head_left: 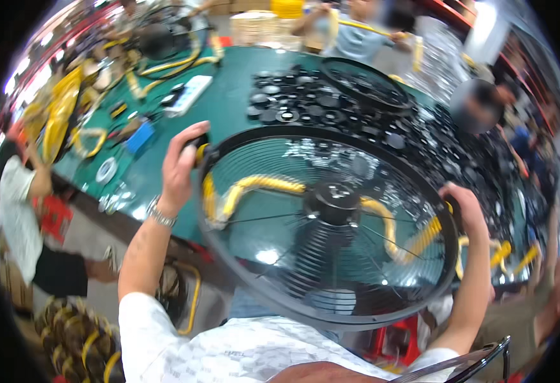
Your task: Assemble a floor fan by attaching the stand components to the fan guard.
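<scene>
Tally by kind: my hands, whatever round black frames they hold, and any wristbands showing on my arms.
Hands: 2, left hand and right hand
Round black frame: 1, held by both
Silver wristband: 1, left wrist
Total: 4

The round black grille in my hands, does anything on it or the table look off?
No damage stands out on the black grille; its rim looks unbroken, though blur may hide dents. Beyond it, small black parts lie loosely heaped on the green table, which looks untidy.
</scene>
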`<state>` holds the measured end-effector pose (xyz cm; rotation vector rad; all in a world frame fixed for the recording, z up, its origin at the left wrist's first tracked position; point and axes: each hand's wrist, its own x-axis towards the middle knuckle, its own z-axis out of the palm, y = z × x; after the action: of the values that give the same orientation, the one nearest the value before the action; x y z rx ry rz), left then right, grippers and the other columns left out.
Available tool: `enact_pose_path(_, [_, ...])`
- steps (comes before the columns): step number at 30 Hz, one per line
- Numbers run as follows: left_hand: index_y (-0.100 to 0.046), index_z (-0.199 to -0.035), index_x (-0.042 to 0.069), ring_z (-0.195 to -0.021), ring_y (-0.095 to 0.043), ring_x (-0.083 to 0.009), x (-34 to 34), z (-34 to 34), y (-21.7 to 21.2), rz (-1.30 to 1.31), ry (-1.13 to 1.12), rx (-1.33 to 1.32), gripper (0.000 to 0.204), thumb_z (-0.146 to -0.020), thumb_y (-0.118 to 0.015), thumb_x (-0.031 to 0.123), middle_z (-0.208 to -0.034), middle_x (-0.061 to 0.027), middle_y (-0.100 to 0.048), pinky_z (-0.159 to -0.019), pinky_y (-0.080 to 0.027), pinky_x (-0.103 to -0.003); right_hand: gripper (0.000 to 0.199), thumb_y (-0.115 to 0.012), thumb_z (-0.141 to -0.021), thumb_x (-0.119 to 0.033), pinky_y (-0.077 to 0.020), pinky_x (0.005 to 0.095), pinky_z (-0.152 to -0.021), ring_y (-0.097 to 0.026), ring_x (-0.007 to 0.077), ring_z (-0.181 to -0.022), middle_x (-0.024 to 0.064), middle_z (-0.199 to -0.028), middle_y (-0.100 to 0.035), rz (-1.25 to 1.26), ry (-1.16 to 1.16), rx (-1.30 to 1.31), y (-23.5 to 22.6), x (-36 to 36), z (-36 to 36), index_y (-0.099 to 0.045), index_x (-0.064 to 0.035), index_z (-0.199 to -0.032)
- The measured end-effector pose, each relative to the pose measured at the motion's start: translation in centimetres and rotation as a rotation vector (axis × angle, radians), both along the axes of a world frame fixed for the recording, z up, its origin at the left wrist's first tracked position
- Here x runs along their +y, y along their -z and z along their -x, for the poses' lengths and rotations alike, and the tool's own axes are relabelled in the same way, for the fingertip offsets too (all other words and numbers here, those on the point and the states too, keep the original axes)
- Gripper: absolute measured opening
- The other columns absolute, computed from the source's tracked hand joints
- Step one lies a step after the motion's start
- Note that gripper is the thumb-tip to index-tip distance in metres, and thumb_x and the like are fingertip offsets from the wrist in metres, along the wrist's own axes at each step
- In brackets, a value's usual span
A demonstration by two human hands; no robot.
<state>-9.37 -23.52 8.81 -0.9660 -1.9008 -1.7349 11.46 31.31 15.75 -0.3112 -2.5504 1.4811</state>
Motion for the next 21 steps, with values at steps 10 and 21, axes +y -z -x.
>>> enact_pose_path(10, [-0.062,-0.1,0.003,-0.076,-0.06,-0.0091,0.8,0.2,-8.5,0.591,-0.079,-0.684,0.038,-0.098,-0.046,0.038,-0.084,-0.0013,-0.063,-0.071,-0.052,-0.027,0.038,-0.045,-0.097,-0.032,-0.0418,0.024,-0.065,-0.052,0.0083,-0.068,-0.0005,-0.072,-0.057,-0.016,0.023,-0.033,0.7,0.9,-1.0,-0.062,-0.0026,-0.08])
enact_pose_path(21, [-0.063,-0.105,-0.001,-0.095,-0.062,-0.0207,-0.9,1.4,-1.3,0.271,-0.182,0.178,0.035,-0.1,-0.042,0.026,-0.102,-0.0098,-0.066,-0.088,-0.047,-0.032,0.028,-0.056,-0.091,-0.028,-0.0408,0.0249,-0.067,-0.051,0.0101,-0.071,0.0001,-0.075,-0.057,-0.06,-0.08,0.073,0.7,1.1,-0.1,-0.061,-0.0036,-0.079])
